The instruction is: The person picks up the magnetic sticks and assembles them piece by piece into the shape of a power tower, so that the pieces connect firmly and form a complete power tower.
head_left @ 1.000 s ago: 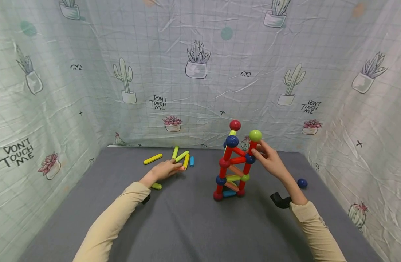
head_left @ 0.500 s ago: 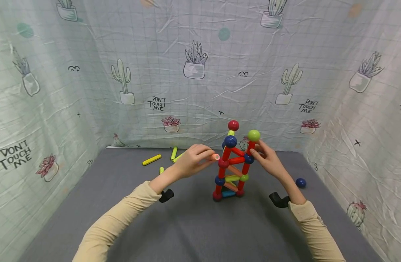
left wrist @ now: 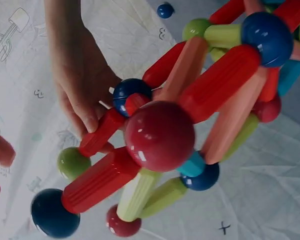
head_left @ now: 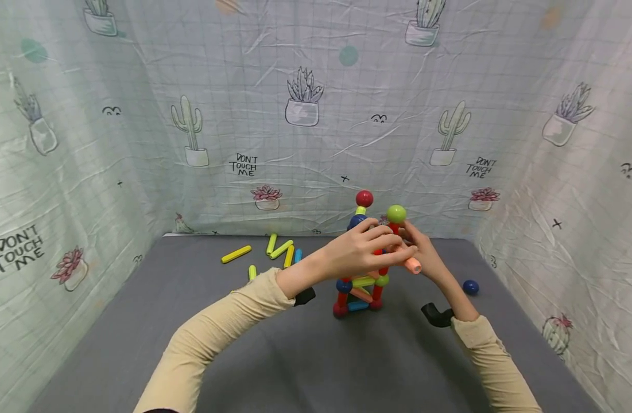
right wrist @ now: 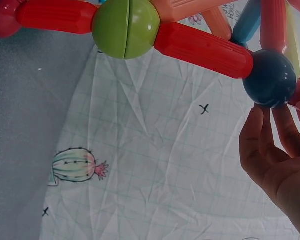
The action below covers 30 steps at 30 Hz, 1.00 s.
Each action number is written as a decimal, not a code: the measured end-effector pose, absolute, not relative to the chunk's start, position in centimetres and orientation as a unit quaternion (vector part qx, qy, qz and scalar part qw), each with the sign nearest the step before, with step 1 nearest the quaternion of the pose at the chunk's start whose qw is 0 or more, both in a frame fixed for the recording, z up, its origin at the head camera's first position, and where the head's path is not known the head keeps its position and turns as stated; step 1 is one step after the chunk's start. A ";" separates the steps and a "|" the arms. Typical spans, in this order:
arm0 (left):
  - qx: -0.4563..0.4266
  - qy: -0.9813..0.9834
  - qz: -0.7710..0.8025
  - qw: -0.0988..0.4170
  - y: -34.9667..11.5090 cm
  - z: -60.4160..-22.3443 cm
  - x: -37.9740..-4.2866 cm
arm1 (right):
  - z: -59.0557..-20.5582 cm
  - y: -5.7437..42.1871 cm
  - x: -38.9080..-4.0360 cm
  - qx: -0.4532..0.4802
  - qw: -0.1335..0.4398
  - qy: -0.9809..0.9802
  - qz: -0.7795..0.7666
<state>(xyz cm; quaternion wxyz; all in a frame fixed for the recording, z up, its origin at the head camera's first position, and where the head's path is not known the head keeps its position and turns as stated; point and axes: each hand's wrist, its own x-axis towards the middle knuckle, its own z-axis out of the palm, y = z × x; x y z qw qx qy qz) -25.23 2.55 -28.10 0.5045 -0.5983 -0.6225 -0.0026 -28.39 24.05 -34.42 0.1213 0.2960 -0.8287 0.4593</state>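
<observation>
A tower of magnetic rods and balls [head_left: 377, 295] stands upright on the grey table, its upper part largely hidden behind my left hand [head_left: 354, 249] in the head view. That hand pinches an orange magnetic rod [head_left: 413, 265] in front of the tower; the rod's end also enters the left wrist view at the left edge. My right hand [head_left: 424, 252] grips a red rod [left wrist: 102, 132] near the tower's top, between a green ball [head_left: 396, 214] and a blue ball [right wrist: 269, 79]. A red ball [head_left: 364, 199] tops the tower's far corner.
Loose rods lie left of the tower: a yellow rod [head_left: 236, 254], a few lime ones [head_left: 282, 249] and a partly covered blue rod [head_left: 298, 256]. A loose blue ball [head_left: 470, 287] sits at the table's right. A cactus-print curtain [head_left: 217, 189] surrounds the table.
My left hand has picked up the orange rod from among the loose rods and carried it right, to the front of the tower. The right hand keeps its hold on the red rod.
</observation>
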 end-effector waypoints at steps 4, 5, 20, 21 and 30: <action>-0.574 -0.652 0.058 0.493 3.1 -27.7 -25.6 | -34.4 24.0 -28.3 0.329 0.142 -0.816 0.453; -0.568 -0.660 0.066 0.487 3.1 -27.7 -25.8 | -34.4 23.9 -28.3 0.330 0.145 -0.819 0.447; -0.528 -0.702 0.135 0.457 3.0 -27.9 -26.8 | -34.0 24.1 -28.7 0.290 0.100 -0.835 0.456; -0.521 -0.707 0.160 0.452 3.0 -27.9 -26.7 | -33.9 24.1 -28.8 0.290 0.097 -0.836 0.456; -0.421 -0.739 0.264 0.454 4.2 -29.3 -26.7 | -33.9 24.3 -28.9 0.274 0.095 -0.845 0.450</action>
